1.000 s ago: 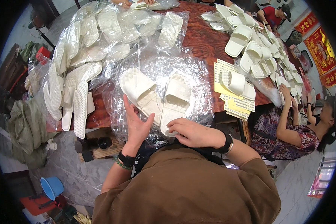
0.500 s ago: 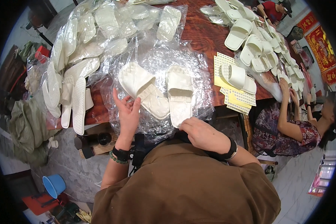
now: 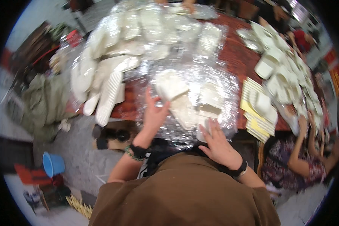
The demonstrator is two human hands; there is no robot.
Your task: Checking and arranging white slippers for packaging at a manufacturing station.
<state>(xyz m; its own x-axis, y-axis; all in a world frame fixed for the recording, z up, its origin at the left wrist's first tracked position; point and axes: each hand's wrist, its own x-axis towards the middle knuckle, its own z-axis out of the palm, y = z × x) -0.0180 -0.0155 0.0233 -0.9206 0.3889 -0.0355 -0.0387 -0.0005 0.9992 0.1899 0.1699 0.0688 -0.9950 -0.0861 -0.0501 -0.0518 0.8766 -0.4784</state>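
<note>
Two white slippers lie side by side on clear plastic bags at the table's near edge. The left slipper is slanted, its toe toward the upper left. My left hand is beside it with fingers apart, the thumb by the strap; whether it touches is unclear. The right slipper points straight away from me. Over its heel end, my right hand has its fingers stretched out and holds nothing. The picture is blurred, and plastic glare hides some edges.
Bagged white slippers cover the table's far left; loose ones are heaped at right. One slipper rests on yellow sticker sheets. Another person's arms work at the far right. A blue bucket stands on the floor.
My right hand's fingers have gone from pinching the right slipper's heel edge to stretched out over the heel. The left hand keeps its place by the left slipper. The whole view has shifted.
</note>
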